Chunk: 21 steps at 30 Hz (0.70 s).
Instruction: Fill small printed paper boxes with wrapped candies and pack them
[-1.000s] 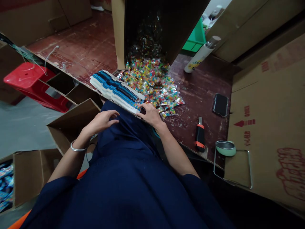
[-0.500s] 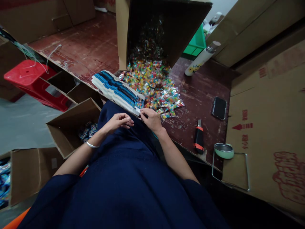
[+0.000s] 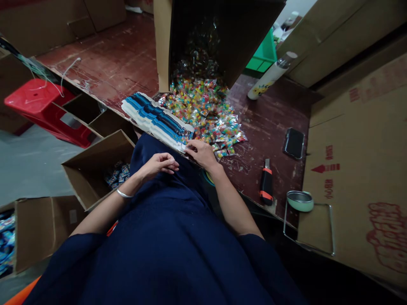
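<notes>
Two bare hands work at the near side of a heap [image 3: 205, 112] of small clear bags of coloured sweets. The right hand [image 3: 202, 154], just in front of the heap, has thumb and forefinger bent close together at the near end of the stack [image 3: 155, 120], a fanned row of blue and white wrappers; whether a wrapper is pinched there cannot be made out. The left hand [image 3: 161, 164] hangs half-curled above the lap, nearer the person than the heap and apart from the stack, thumb near the forefinger; it is unclear whether anything sits between them. The stack lies along the front edge of the table [image 3: 101, 55], to the near left of the heap. Behind the heap, a carton [image 3: 163, 46] on its side has more bags inside. Right of the heap are a bottle [image 3: 269, 82], a phone [image 3: 294, 143] and a cutter [image 3: 266, 184], the cutter being closest to the person. Well left of the heap stand a red stool [image 3: 33, 97] and, lower down, a box [image 3: 95, 159] of blue packets [image 3: 118, 174].
</notes>
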{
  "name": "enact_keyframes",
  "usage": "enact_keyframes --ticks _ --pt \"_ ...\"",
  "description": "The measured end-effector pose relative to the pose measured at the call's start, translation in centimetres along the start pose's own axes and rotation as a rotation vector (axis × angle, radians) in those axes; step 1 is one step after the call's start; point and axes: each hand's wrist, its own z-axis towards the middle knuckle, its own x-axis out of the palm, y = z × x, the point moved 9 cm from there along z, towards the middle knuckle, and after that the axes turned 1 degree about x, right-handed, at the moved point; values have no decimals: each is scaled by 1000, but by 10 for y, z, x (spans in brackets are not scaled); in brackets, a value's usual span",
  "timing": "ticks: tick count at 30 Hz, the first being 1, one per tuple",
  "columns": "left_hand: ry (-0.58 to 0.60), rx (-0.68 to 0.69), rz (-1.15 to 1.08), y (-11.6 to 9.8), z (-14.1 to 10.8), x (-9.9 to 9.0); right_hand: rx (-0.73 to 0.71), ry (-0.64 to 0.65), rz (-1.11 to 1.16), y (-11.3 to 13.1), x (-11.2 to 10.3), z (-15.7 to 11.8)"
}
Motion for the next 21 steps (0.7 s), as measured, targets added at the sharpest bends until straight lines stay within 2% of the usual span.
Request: enact_keyframes --ticks 4,8,10,13,16,21 --pt "-5 -18 -52 5 2 -1 -40 -53 83 0 -5 -5" --pt "-24 13 -175 2 4 1 -103 -310 32 19 -22 -30" --pt "-38 71 -265 -4 4 2 -165 -360 21 37 -22 -49" --pt "-50 161 -323 -18 1 4 -276 -215 39 68 -6 -73" --pt "-43 203 -301 -28 -3 6 -332 -91 73 90 1 -84" --pt "69 168 -214 -29 -9 16 -195 -58 206 93 -17 -67"
